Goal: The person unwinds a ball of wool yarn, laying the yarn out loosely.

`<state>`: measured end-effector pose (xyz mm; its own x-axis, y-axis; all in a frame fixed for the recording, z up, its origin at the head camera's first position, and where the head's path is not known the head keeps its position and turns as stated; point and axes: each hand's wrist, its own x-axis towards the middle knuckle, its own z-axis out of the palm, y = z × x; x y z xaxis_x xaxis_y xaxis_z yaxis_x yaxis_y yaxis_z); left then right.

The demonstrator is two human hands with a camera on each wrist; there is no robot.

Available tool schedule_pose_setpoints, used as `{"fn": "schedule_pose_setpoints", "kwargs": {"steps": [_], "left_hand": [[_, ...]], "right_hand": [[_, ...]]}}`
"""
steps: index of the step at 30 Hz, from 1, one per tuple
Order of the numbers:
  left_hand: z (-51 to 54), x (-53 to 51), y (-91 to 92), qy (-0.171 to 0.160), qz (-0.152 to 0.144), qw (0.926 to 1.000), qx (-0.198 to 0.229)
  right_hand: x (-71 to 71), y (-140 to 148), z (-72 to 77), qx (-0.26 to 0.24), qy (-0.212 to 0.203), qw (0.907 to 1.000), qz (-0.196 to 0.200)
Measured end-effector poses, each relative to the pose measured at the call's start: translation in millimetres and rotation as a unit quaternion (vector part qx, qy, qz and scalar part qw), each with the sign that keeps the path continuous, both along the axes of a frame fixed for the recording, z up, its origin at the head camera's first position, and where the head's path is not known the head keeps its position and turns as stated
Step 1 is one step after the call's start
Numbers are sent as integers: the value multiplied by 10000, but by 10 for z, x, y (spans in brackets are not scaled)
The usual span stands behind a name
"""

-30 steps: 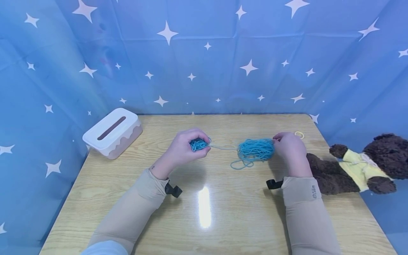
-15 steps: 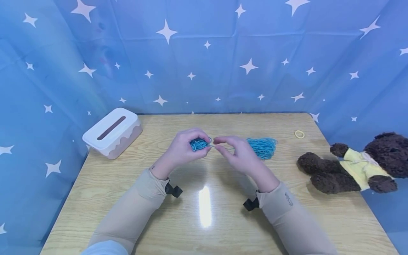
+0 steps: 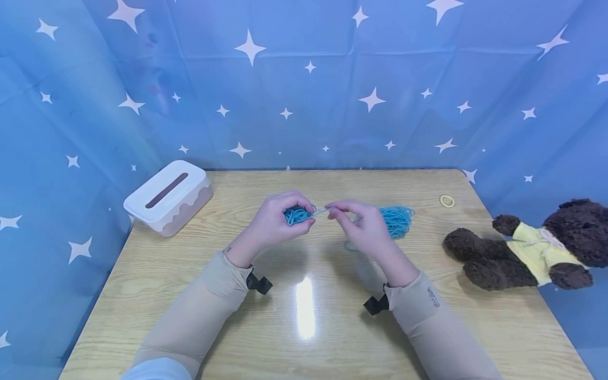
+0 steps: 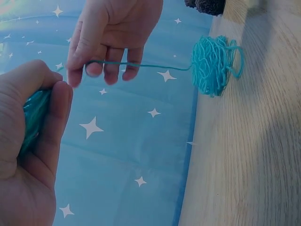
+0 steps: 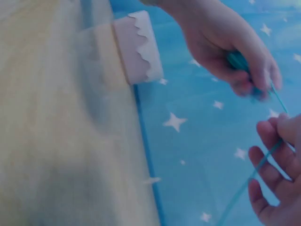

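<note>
My left hand grips a small bundle of teal yarn, thumb and fingers curled round it. Just to its right, my right hand pinches the yarn strand between thumb and index finger. In the left wrist view that strand runs from the right hand to a loose teal skein on the table. The head view has the skein partly hidden behind the right hand. A short length of strand joins both hands in the right wrist view.
A white-lidded box with a slot stands at the table's back left. On the right lie a yellow ring and a brown plush toy in yellow clothing. A blue star-patterned cloth hangs behind the table.
My right hand has moved left from the skein's right end to beside the left hand, then drawn slightly back right with the strand. The left hand has stayed in place, holding the bundle.
</note>
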<state>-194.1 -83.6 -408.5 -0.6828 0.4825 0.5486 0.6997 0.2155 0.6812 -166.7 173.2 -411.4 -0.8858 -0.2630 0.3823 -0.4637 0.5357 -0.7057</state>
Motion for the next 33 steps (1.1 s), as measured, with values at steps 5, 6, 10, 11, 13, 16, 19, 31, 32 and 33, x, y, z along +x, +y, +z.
{"fn": "schedule_pose_setpoints", "kwargs": {"steps": [5, 6, 10, 11, 13, 16, 19, 31, 32, 33], "left_hand": [[5, 8, -2, -87, 66, 9999, -19], [4, 7, -3, -92, 72, 9999, -24], [-7, 2, -9, -93, 101, 9999, -28], [-10, 0, -11, -92, 109, 9999, -19], [-15, -4, -13, -102, 114, 9999, 16], [-20, -6, -15, -130, 102, 9998, 70], [-18, -3, -20, -158, 114, 9998, 95], [-9, -10, -40, -203, 181, 9996, 26], [-8, -12, -41, -195, 174, 9997, 28], [-8, -14, -43, -190, 165, 9997, 33]], "right_hand": [[-93, 283, 94, -206, -47, 9985, -510], [-117, 345, 104, -218, -19, 9979, -613], [-195, 591, 150, -49, 7, 9938, -1112], [-207, 650, 164, 38, -10, 9920, -1262], [-218, 756, 200, 173, -142, 9870, -1591], [-230, 890, 230, 404, -345, 9767, -2081], [-244, 974, 233, 683, -590, 9658, -2431], [-382, 1269, 25, 1725, -2134, 9197, -2808], [-395, 1292, 8, 1856, -2238, 9143, -2821], [-406, 1316, -7, 1977, -2329, 9096, -2815]]}}
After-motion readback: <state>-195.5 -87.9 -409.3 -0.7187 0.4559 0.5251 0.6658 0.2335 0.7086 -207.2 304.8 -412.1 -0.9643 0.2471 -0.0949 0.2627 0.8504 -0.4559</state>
